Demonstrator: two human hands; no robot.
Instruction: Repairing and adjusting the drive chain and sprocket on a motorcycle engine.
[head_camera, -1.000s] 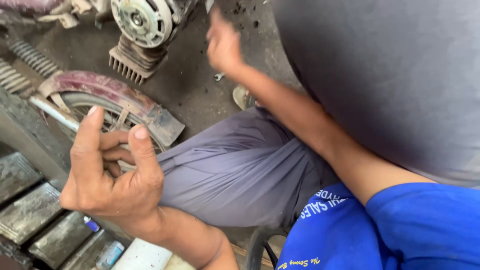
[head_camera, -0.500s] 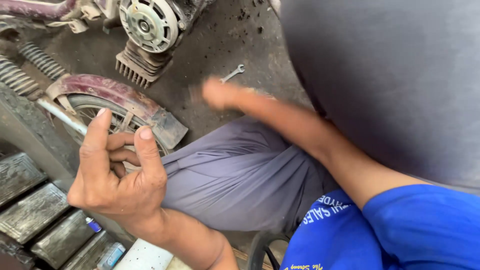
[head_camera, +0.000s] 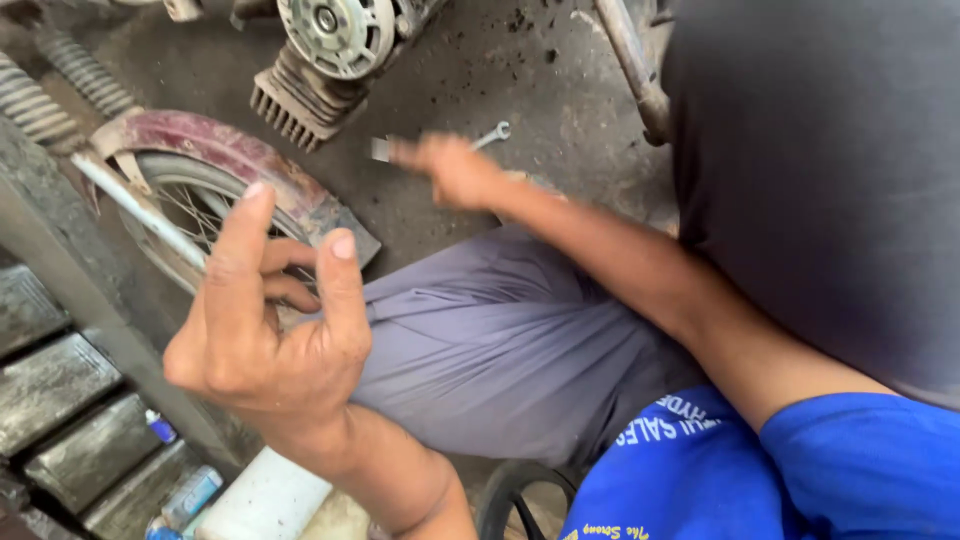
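Note:
My left hand (head_camera: 265, 335) is raised close to the camera with the index finger and thumb up and the other fingers half curled; it holds nothing. Behind it are a spoked wheel (head_camera: 185, 215) and its worn maroon mudguard (head_camera: 225, 150). My right hand (head_camera: 455, 170) is blurred over the dirty concrete floor, reaching across my grey trouser leg (head_camera: 500, 340). Its fingers are closed on a small grey metal piece (head_camera: 381, 149) that sticks out to the left. A small spanner (head_camera: 492, 133) lies on the floor just beyond that hand.
A finned engine with a round silver cover (head_camera: 335, 35) lies at the top. Coil springs (head_camera: 35, 100) are at top left, a rusty pipe (head_camera: 630, 65) at top right, and a large dark grey surface (head_camera: 820, 150) fills the right. Dirty slatted plates (head_camera: 60, 380) and a white bottle (head_camera: 260, 500) sit lower left.
My right hand has come back from the far floor toward my leg and now grips a small grey piece. The left hand stayed raised, its fingers spreading slightly.

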